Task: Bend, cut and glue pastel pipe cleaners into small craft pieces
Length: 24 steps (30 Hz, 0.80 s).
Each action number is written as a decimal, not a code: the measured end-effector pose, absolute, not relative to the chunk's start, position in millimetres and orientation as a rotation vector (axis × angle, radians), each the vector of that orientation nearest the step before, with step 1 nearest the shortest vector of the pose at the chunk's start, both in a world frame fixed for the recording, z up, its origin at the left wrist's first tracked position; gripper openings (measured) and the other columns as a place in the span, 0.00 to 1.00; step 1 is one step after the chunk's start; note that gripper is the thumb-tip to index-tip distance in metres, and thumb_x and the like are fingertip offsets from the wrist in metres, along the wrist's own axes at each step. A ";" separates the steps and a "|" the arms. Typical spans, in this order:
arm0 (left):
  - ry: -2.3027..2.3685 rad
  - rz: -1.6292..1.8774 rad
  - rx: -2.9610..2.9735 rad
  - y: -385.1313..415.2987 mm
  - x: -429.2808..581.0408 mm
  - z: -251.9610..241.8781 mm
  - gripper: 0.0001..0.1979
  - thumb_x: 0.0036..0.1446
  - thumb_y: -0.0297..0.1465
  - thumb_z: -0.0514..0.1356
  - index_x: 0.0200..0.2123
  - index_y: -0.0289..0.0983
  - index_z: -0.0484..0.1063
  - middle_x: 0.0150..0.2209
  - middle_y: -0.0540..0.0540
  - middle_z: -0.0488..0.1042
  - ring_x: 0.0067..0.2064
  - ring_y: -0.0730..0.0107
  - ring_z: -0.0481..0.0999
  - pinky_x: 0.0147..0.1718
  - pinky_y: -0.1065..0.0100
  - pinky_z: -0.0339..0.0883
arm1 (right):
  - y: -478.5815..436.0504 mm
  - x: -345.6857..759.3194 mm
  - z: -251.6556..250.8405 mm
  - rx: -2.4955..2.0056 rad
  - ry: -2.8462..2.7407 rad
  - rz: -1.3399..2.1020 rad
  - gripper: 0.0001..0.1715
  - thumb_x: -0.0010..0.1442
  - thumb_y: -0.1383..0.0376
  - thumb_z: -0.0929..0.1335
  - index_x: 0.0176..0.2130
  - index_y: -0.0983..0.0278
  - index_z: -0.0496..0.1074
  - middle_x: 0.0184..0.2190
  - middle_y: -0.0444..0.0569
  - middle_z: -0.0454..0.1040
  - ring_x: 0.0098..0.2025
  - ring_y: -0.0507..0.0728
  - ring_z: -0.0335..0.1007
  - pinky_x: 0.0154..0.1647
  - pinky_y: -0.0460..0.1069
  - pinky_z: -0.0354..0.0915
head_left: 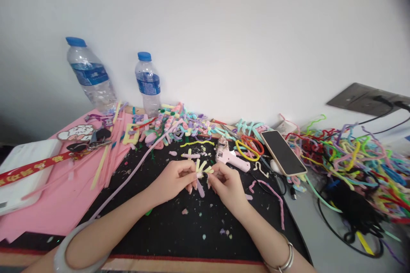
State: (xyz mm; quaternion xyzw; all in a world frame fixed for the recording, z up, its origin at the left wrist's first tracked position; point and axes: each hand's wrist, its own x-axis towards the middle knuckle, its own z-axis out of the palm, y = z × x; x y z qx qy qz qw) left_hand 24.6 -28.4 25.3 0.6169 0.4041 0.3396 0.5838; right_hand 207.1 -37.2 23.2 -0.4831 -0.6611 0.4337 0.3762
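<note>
My left hand (174,179) and my right hand (226,183) meet over a black mat (179,226). Both pinch a small bundle of pale yellow and lilac pipe cleaner pieces (202,170), whose short ends fan out above my fingertips. A lilac stub hangs down between the hands. A long lilac pipe cleaner (128,179) runs from under my left wrist toward the back of the mat. A pale bangle sits on my left forearm, a silver bracelet on my right wrist.
A pink glue gun (230,158), scissors with red and yellow handles (251,147) and a phone (283,152) lie behind my right hand. A tangle of coloured pipe cleaners (358,158) fills the right. Two water bottles (91,76) stand at the wall. Pink paper (64,187) covers the left.
</note>
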 end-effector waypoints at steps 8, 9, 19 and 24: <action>0.905 0.645 1.458 -27.0 22.6 23.7 0.15 0.57 0.36 0.58 0.23 0.34 0.70 0.22 0.49 0.74 0.21 0.75 0.72 0.23 0.74 0.66 | -33.2 207.5 22.4 -1.079 -1.360 1.509 0.14 0.50 0.57 0.72 0.30 0.63 0.68 0.18 0.38 0.67 0.16 0.49 0.63 0.17 0.44 0.62; 0.908 0.626 1.455 -27.1 22.4 24.0 0.15 0.57 0.37 0.58 0.23 0.34 0.70 0.22 0.49 0.74 0.21 0.75 0.72 0.23 0.74 0.66 | -33.3 207.7 22.3 -1.080 -1.356 1.526 0.14 0.50 0.57 0.73 0.29 0.63 0.68 0.17 0.39 0.68 0.16 0.49 0.63 0.17 0.44 0.62; 0.896 0.532 1.442 -27.7 20.1 26.9 0.12 0.56 0.35 0.58 0.24 0.35 0.69 0.21 0.50 0.74 0.20 0.75 0.73 0.21 0.75 0.66 | -38.2 207.9 26.0 -1.028 -1.400 1.576 0.14 0.54 0.57 0.70 0.37 0.62 0.68 0.21 0.38 0.67 0.19 0.49 0.63 0.21 0.45 0.63; 0.863 0.446 1.457 -31.0 19.7 25.4 0.10 0.54 0.31 0.57 0.22 0.36 0.66 0.20 0.50 0.74 0.19 0.72 0.74 0.19 0.75 0.65 | -42.3 210.8 28.8 -1.054 -1.784 1.313 0.14 0.59 0.64 0.66 0.46 0.59 0.70 0.23 0.39 0.64 0.22 0.49 0.58 0.23 0.44 0.57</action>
